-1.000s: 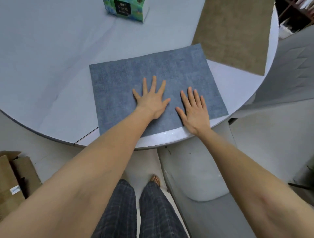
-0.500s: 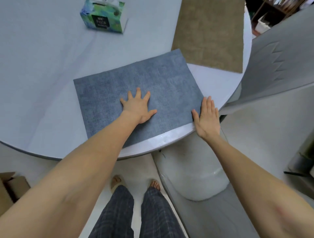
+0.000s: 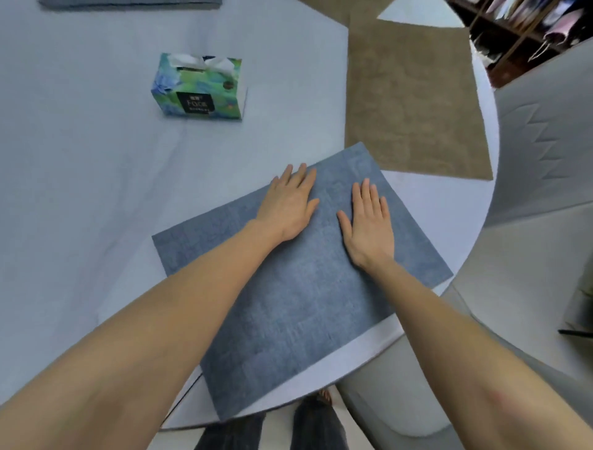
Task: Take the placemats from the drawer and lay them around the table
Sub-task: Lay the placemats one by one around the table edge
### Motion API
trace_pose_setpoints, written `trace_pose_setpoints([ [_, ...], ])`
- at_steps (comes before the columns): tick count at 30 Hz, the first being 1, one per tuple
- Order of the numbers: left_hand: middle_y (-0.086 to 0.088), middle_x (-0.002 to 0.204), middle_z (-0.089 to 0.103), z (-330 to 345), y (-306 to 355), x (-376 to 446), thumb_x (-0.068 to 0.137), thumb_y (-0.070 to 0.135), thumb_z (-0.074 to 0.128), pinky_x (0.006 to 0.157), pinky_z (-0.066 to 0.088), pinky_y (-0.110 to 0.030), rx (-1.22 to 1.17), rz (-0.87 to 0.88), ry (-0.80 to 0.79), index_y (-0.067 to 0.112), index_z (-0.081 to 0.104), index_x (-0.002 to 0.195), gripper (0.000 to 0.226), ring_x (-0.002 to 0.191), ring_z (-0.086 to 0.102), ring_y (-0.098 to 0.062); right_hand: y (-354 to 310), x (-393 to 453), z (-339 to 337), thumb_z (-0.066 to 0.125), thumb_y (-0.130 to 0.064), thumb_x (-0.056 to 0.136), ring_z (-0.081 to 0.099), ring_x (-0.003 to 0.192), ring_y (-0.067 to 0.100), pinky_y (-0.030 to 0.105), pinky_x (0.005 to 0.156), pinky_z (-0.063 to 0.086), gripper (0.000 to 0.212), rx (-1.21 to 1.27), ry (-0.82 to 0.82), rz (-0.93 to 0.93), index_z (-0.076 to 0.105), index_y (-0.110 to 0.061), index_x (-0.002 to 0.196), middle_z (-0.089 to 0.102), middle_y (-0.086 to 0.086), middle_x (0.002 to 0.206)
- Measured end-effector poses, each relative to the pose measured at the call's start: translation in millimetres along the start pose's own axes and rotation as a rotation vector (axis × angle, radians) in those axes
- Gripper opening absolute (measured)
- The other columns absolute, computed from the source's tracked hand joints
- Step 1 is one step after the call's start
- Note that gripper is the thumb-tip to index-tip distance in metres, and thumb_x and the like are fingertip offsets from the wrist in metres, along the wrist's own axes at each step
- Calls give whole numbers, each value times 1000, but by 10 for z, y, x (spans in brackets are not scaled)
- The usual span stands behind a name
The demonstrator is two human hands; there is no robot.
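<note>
A blue-grey placemat [image 3: 288,305] lies flat on the round white table [image 3: 80,192] near its front edge. My left hand [image 3: 287,205] rests flat on the mat's far part, fingers straight. Beside it, my right hand [image 3: 369,225] also lies flat on the mat with straight fingers. A tan placemat [image 3: 410,102] lies on the table just beyond, at the right rim. Part of another tan mat [image 3: 340,9] shows at the top, and a strip of a blue-grey mat [image 3: 128,4] at the top left edge.
A green tissue box [image 3: 199,88] stands on the table behind the blue mat. A grey chair [image 3: 545,144] is close to the table's right side. Shelving [image 3: 513,29] shows at the top right. My legs are under the table's front edge.
My right hand moved from the table's rim back onto the blue mat, and my left hand slid farther up it. The view shifted closer over the table, so the mat looks turned.
</note>
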State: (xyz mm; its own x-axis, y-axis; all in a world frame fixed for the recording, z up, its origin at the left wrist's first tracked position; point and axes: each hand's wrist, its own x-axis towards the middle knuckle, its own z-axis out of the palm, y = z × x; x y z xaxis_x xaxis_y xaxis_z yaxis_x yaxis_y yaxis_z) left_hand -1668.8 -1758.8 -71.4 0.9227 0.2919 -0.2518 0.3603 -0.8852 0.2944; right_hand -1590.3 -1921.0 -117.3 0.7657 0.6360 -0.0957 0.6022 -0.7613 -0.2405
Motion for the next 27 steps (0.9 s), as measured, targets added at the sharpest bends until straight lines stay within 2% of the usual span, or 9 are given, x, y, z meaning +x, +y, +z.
trace_pose_setpoints([
  [3, -1, 162, -11, 211, -171, 197, 102, 47, 21, 120, -7, -50, 72, 11, -66, 18, -4, 155, 65, 149, -12, -27, -25, -3, 52, 14, -49, 98, -1, 148, 16, 32, 121, -2, 66, -32, 34, 14, 6, -12, 153, 2, 5, 161],
  [7, 0, 161, -16, 314, -236, 216, 102, 49, 15, 119, -8, -51, 98, 39, -35, 16, -9, 154, 66, 148, -15, -25, -66, 61, 24, 6, -50, 94, -6, 148, 13, 30, 120, -6, 70, -58, 3, 21, 3, -13, 153, -2, 3, 161],
  [11, 0, 160, -21, 253, -234, 255, 102, 50, 15, 118, -11, -52, 83, 32, -105, 16, -13, 153, 68, 147, -20, -25, -180, 543, -22, 13, -47, 98, -4, 148, 12, 28, 119, -6, 64, -24, -75, -135, 4, -14, 152, 1, 2, 161],
  [16, 0, 159, -25, 218, -243, 261, 102, 49, 15, 118, -14, -50, 82, 39, -144, 17, -16, 152, 67, 146, -24, -24, -121, 908, -10, 24, -37, 103, -1, 148, 15, 31, 121, -2, 58, -23, -27, -133, 5, -13, 153, 2, 4, 161],
  [20, 1, 159, -23, 229, -248, 250, 102, 48, 15, 117, -16, -48, 72, 30, -136, 18, -17, 152, 66, 146, -24, -23, -87, 924, 10, 22, -38, 102, 1, 149, 20, 34, 121, 1, 63, -22, 82, 191, 4, -6, 152, 2, 10, 161],
  [22, 1, 160, -22, 234, -244, 246, 102, 48, 15, 118, -15, -48, 72, 23, -121, 18, -16, 152, 66, 146, -23, -22, -139, 867, 15, 23, -37, 101, -1, 149, 23, 36, 121, 1, 64, 9, 77, 269, 2, -2, 151, 0, 14, 160],
  [25, 2, 161, -15, 268, -253, 227, 103, 43, 18, 119, -12, -47, 67, 26, -66, 19, -9, 154, 62, 148, -17, -21, -226, 523, 79, 25, -32, 102, 1, 149, 22, 35, 121, -1, 60, 1, 71, 116, 7, -3, 151, 3, 13, 160],
  [27, 1, 163, -1, 305, -272, 176, 104, 36, 22, 121, -7, -44, 55, 36, 39, 18, 4, 155, 57, 150, -5, -22, -220, 329, 110, 24, -31, 101, 4, 149, 21, 34, 121, 0, 59, -22, 59, 5, 9, -5, 152, 7, 11, 160],
])
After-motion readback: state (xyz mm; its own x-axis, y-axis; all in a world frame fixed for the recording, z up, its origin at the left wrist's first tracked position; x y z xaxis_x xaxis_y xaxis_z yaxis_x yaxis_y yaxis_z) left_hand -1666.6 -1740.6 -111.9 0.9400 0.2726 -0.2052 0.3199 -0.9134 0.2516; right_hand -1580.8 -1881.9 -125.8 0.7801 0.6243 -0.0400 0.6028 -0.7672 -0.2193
